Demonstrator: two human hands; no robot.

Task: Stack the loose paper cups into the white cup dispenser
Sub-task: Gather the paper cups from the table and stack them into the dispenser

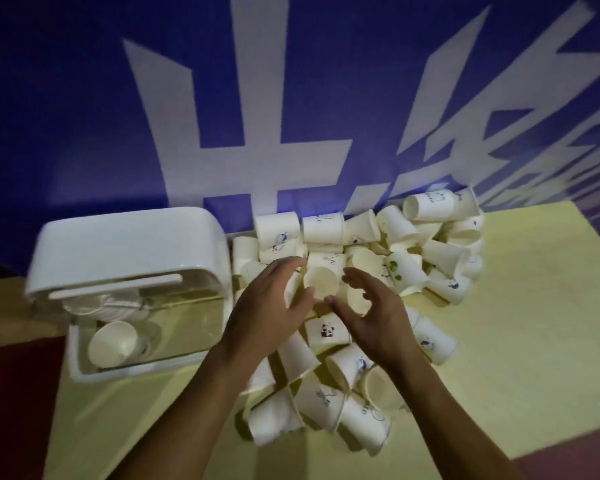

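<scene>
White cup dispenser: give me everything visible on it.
The white cup dispenser is a glossy, plastic-looking box with rounded corners, lid apparently raised, clear panel on the lower body. Inside, one paper cup lies on its side, mouth toward the camera, stacked rims behind it. It stands on the yellow table, left of the loose cup pile, whose nearest cups seem to touch its right side. Neither left hand nor right hand touches it.
</scene>
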